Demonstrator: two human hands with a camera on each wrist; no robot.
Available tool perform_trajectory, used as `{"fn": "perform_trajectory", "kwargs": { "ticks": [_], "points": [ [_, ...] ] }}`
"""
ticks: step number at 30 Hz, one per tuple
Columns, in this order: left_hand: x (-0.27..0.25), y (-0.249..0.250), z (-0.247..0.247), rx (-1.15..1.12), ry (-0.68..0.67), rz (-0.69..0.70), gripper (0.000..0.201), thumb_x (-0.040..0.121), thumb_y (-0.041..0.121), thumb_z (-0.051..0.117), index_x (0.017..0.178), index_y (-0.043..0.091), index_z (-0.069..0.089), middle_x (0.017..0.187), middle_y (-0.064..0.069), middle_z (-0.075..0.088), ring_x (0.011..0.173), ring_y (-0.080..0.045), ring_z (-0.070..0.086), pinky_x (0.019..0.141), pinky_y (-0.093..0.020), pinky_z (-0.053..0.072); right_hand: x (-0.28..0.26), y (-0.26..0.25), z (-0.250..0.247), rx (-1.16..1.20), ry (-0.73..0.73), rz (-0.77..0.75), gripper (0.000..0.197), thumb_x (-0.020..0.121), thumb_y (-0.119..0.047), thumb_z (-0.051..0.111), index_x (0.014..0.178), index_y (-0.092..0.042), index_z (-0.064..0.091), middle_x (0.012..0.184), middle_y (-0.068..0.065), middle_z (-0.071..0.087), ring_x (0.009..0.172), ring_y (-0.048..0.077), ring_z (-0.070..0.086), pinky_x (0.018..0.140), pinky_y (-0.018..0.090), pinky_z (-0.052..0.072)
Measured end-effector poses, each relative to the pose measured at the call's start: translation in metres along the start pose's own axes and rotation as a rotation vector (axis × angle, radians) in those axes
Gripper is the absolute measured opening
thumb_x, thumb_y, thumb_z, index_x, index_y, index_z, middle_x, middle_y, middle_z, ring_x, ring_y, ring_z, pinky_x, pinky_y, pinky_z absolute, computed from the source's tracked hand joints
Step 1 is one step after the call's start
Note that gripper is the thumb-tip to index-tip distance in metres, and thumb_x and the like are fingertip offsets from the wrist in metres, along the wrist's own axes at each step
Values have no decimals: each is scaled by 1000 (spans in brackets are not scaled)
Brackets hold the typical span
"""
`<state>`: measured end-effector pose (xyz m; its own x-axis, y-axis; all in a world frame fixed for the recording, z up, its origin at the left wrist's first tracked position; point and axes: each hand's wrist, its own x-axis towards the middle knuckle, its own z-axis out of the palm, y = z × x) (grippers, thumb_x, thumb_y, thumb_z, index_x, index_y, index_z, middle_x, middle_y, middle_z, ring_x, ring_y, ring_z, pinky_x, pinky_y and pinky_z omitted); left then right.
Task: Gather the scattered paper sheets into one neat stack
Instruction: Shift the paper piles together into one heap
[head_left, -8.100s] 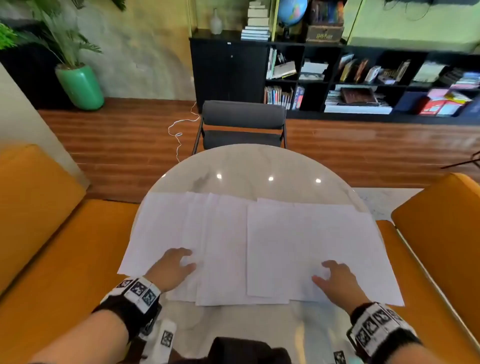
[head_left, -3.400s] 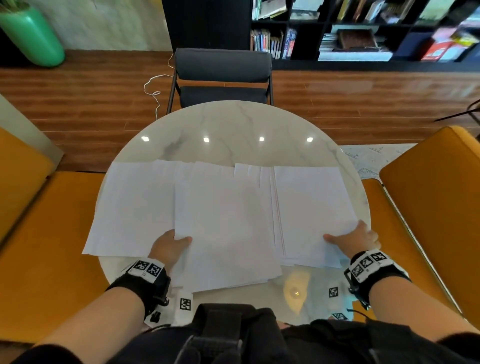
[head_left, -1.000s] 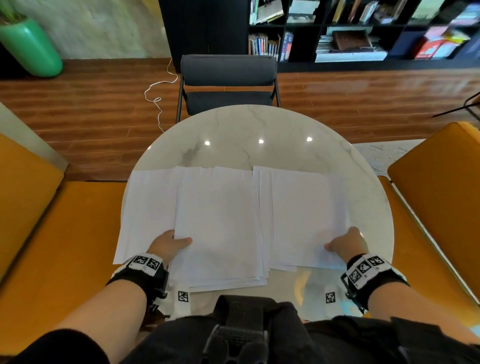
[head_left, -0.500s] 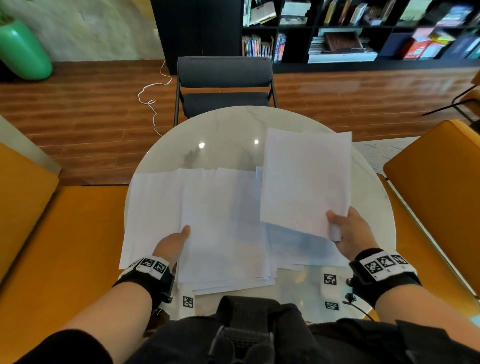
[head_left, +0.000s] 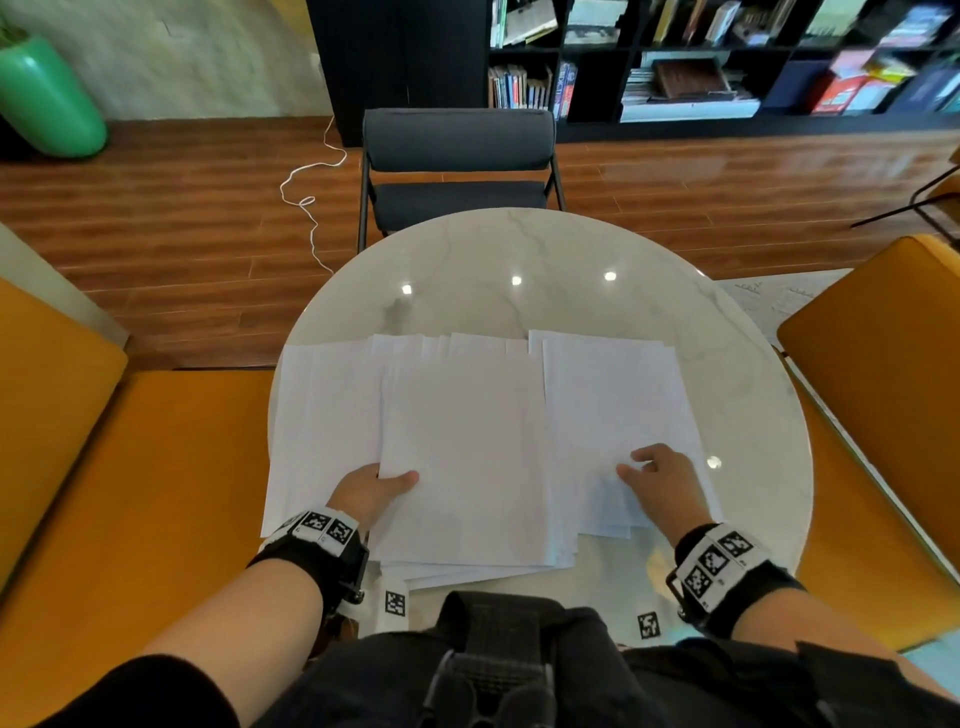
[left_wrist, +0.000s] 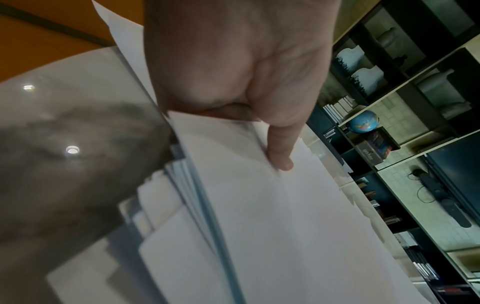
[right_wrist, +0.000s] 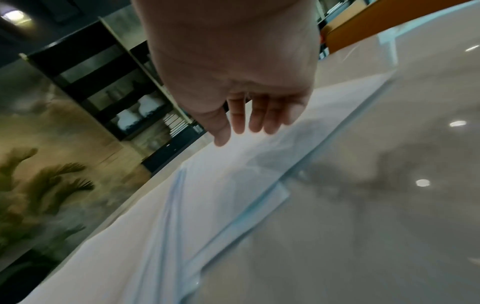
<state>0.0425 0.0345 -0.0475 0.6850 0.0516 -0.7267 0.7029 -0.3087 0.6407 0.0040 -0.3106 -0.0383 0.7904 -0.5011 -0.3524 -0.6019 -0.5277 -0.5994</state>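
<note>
The left hand (head_left: 370, 492) pinched the middle stack (head_left: 462, 457), thumb on top, while the right hand (head_left: 660, 483) rested open-fingered on the right sheets (head_left: 613, 395) on the table (head_left: 519, 249).

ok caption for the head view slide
Left hand pinches the middle white paper pile; right hand reaches over the right pile.

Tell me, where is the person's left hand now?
In the head view, the left hand pinches the middle paper pile at its near left corner, on the round marble table.
</note>
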Motion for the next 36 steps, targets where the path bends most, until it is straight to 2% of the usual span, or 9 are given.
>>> {"fn": "perform_trajectory", "kwargs": {
  "ticks": [4, 9, 13, 15, 21, 26, 31, 34, 36],
  "points": [
    [4, -2, -2, 12, -14, 0, 35, 83, 28, 72, 111, 8, 64, 111, -13, 69, 100, -32, 65, 94, -43, 52, 25, 14, -27, -235, 114, 264, 71, 74, -45, 75, 133, -17, 47, 136, 21, 43, 124, 41, 42, 104, 47, 36],
    [4, -2, -2, 34, -8, -11, 44, 81, 32, 72, 116, 6, 63, 115, -14, 69, 103, -34, 66, 98, -47, 51, 23, 18, -19, -417, 49, 306, 103, 62, -50, 82, 143, -18, 27, 138, 23, 36, 127, 40, 36, 105, 50, 33],
    [4, -3, -3, 34, 13, -19, 68, 75, 55, 68, 122, 6, 59, 125, -11, 65, 112, -32, 62, 101, -43, 48, 22, 10, -11, -293, 18, 282, 108, 64, -29, 86, 147, -16, 19, 140, 22, 33, 128, 42, 39, 105, 51, 37],
    [12, -7, -4, 46, 34, -38, 91, 68, 69, 63, 136, 9, 50, 136, -9, 58, 121, -31, 57, 107, -44, 43, 25, 8, -10, -238, 7, 324, 105, 64, -22, 87, 145, -9, 21, 139, 23, 37, 126, 42, 45, 105, 47, 40],
    [10, -6, -5, 43, 41, -36, 74, 83, 54, 58, 139, 8, 47, 139, -12, 55, 124, -33, 54, 110, -45, 40, 21, -1, -11, -456, 2, 435, 94, 66, -45, 81, 137, -6, 33, 135, 20, 40, 124, 35, 45, 104, 41, 38],
    [13, -8, -6, 61, 22, -31, 79, 76, 59, 59, 137, 8, 49, 137, -13, 57, 122, -33, 56, 109, -46, 41, 22, 0, -12, -167, 14, 434, 87, 74, -13, 80, 139, -4, 23, 140, 25, 36, 124, 42, 47, 100, 43, 43],
    [4, -2, -3, 97, 31, -42, 68, 93, 47, 50, 144, 4, 38, 147, -15, 46, 132, -34, 46, 113, -43, 34, 18, -1, -13, -137, -66, 383, 72, 83, -8, 69, 144, -1, 31, 141, 24, 45, 129, 40, 46, 102, 42, 40],
    [9, -5, -4, 104, 26, -13, 66, 89, 50, 54, 136, 6, 48, 139, -14, 55, 124, -34, 53, 110, -44, 40, 14, 1, -9, -145, -16, 282, 44, 80, -15, 69, 119, -3, 55, 123, 23, 57, 110, 40, 57, 94, 41, 49],
    [13, -8, -4, 117, 27, -10, 66, 87, 50, 56, 134, 6, 51, 136, -14, 57, 121, -34, 56, 109, -44, 41, 13, 1, -7, -50, 0, 218, 29, 77, -16, 69, 99, -2, 57, 109, 22, 62, 95, 37, 60, 86, 42, 52]
  ]
}}
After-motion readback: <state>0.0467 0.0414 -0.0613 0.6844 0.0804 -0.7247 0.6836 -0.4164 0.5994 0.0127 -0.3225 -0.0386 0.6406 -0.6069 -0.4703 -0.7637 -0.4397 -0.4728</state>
